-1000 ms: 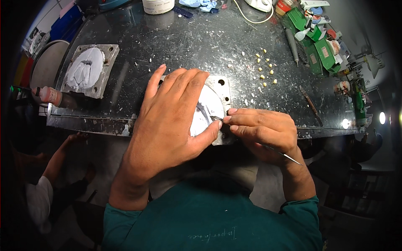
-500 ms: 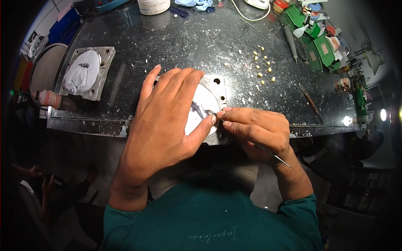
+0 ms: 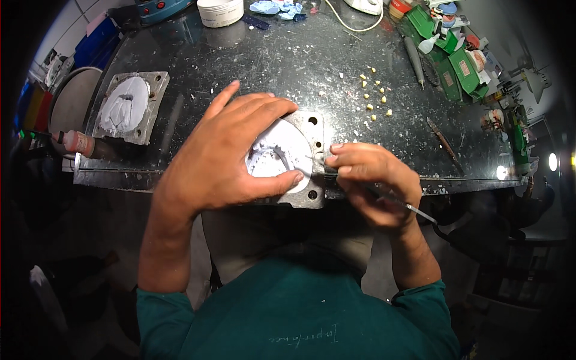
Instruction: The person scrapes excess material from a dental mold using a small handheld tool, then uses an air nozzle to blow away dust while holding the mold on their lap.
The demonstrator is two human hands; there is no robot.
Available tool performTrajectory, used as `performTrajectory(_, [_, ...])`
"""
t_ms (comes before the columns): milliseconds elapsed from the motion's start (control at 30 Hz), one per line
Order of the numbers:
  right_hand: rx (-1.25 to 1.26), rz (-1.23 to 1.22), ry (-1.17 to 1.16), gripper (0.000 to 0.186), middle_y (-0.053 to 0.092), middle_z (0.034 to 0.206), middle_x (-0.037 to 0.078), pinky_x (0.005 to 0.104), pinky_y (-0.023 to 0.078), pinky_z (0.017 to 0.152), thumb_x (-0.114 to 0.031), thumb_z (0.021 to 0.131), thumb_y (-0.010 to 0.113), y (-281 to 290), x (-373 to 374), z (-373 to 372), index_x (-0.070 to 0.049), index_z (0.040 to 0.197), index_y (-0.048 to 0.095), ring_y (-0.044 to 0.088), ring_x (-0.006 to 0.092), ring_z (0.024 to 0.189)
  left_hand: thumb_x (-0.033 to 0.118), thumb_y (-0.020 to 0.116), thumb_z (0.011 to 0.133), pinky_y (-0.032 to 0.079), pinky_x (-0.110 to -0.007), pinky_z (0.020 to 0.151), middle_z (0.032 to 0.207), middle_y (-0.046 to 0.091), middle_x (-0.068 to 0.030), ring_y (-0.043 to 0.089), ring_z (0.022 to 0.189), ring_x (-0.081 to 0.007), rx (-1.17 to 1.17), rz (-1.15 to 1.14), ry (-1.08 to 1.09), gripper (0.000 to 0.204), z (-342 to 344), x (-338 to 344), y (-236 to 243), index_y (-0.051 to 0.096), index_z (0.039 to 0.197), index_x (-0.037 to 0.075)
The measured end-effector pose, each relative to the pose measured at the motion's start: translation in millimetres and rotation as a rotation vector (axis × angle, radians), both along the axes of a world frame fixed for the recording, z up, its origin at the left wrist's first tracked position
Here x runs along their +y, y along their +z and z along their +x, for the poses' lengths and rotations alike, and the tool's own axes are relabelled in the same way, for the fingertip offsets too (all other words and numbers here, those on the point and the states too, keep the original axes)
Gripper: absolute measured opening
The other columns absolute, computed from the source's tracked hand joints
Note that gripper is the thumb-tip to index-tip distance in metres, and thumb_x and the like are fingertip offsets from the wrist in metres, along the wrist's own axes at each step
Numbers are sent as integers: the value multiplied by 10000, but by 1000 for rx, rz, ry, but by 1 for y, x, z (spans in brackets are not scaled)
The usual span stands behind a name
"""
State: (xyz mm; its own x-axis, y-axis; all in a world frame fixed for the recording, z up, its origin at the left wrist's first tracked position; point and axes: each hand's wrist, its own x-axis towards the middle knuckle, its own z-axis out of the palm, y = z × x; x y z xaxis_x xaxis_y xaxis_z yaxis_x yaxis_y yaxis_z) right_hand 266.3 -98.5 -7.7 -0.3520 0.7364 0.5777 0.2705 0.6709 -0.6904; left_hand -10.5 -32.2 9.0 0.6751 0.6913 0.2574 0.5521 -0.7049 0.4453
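A square metal dental flask half (image 3: 318,133) lies at the table's near edge, filled with white plaster (image 3: 297,144) that bears a horseshoe-shaped row of tooth hollows. My left hand (image 3: 216,156) spans it and steadies it, fingers over the far side and thumb on the plaster near the front; its palm hides the flask's left part. Just right of the flask, my right hand (image 3: 381,183) pinches a thin metal carving tool (image 3: 422,214). The tool's tail sticks out behind the hand toward the lower right, and its working tip is close to the plaster's right rim.
Another plaster-filled flask half (image 3: 155,102) rests at the left, beside a pinkish bottle (image 3: 77,143). Several small yellowish teeth (image 3: 370,96) lie right of centre. Further right are a brown-handled knife (image 3: 443,143), a grey handpiece (image 3: 413,59) and green trays (image 3: 465,72). A white tub (image 3: 221,13) stands behind.
My right hand has drawn back a little to the right, taking the tool off the plaster. My left hand has shifted left, uncovering more of the tooth hollows.
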Motion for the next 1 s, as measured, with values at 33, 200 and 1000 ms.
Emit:
performTrajectory(33, [-66, 55, -4, 280, 815, 1134, 115, 470, 595, 1020, 67, 831, 792, -2, -2, 0, -40, 1085, 743, 769, 345, 1160, 530, 922, 729, 225, -599, 1317, 1548, 585, -209, 502, 1508, -356, 21, 95, 8, 1022, 1, 0, -2, 548, 1520, 1])
performTrajectory(200, [-85, 61, -66, 268, 807, 1152, 117, 523, 533, 1127, 66, 830, 784, -6, 6, 5, -41, 1073, 750, 744, 345, 1237, 817, 890, 579, 230, -616, 1300, 1614, 472, -311, 399, 1566, -444, 70, 180, 233, 1417, 23, -44, 9, 440, 1583, -77])
performTrajectory(1000, [-165, 122, -13, 270, 805, 1163, 98, 511, 574, 1108, 16, 836, 820, -9, 8, -3, -64, 1086, 754, 778, 299, 1150, 301, 760, 833, 299, -531, 1289, 1616, 546, -178, 442, 1556, -366, -27, 203, 115, 804, 29, -14, -14, 551, 1564, 39])
